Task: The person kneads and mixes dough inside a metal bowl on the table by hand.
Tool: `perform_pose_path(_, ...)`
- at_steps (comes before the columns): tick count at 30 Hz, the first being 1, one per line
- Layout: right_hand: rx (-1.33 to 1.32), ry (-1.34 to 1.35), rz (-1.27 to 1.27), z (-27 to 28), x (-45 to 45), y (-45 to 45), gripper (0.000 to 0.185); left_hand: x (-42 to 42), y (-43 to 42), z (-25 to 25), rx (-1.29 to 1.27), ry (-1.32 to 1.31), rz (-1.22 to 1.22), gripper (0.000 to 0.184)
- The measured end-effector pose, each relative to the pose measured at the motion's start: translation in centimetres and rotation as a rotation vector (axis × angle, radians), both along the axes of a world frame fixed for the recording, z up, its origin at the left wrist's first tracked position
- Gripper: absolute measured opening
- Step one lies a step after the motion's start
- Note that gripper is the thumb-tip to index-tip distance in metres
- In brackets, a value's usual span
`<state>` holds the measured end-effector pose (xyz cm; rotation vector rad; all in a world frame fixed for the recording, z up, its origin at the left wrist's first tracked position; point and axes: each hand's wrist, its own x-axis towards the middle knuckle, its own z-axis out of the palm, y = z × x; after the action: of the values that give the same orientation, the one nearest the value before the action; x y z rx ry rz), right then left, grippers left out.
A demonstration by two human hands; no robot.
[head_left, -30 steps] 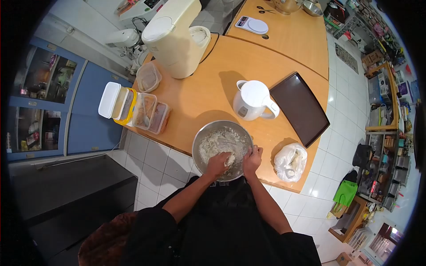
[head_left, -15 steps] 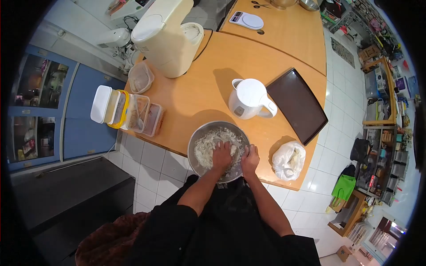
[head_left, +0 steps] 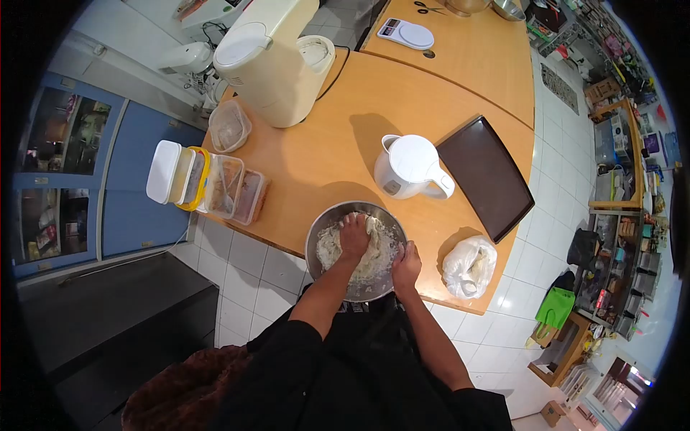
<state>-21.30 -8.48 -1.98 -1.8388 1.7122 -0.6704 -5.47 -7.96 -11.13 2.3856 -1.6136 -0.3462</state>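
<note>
A metal bowl (head_left: 314,267) sits at the table's front edge, close to my body. Inside it lies crumbly, pale floury dough (head_left: 375,253). My left hand (head_left: 353,237) presses into the dough at the bowl's far side, its fingers pointing away from me and partly buried. On the bowl's right rim, my right hand (head_left: 407,267) is closed round the edge. Beyond the bowl stands a white kettle (head_left: 410,167) with its handle to the right. An open plastic bag (head_left: 469,267) with pale contents rests right of my right hand.
A dark baking tray (head_left: 489,178) lies at the table's right side. Plastic tubs (head_left: 225,185) line the left edge, with a cream mixer (head_left: 277,72) behind them. Farther back are a white scale (head_left: 406,34) and scissors (head_left: 429,8).
My left hand has moved from the bowl's near side to its far side, and the dough has shifted under it. My right hand stays on the rim.
</note>
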Motion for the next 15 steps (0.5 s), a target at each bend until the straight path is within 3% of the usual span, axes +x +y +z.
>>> perform_pose_path(2,-0.026,-0.012,-0.025,-0.5,0.0,0.2,0.012,0.4,0.1,1.2,-0.074,0.13,0.014,0.055)
perform_pose_path(5,-0.007,0.008,-0.044,0.0,0.1,0.5,0.011,0.8,1.0,-0.9,-0.384,0.293,0.04,0.055)
perform_pose_path(8,-0.022,0.034,-0.053,-0.5,0.0,1.0,0.01,2.7,0.3,1.9,-0.23,0.689,0.09,0.06)
perform_pose_path(11,0.038,0.029,-0.057,-0.9,-0.1,1.2,0.009,2.1,0.1,10.7,0.24,0.272,0.027,0.073)
perform_pose_path(15,0.024,0.022,-0.073,-0.2,0.5,1.1,0.009,-1.3,3.7,8.6,0.299,0.23,-0.033,0.09)
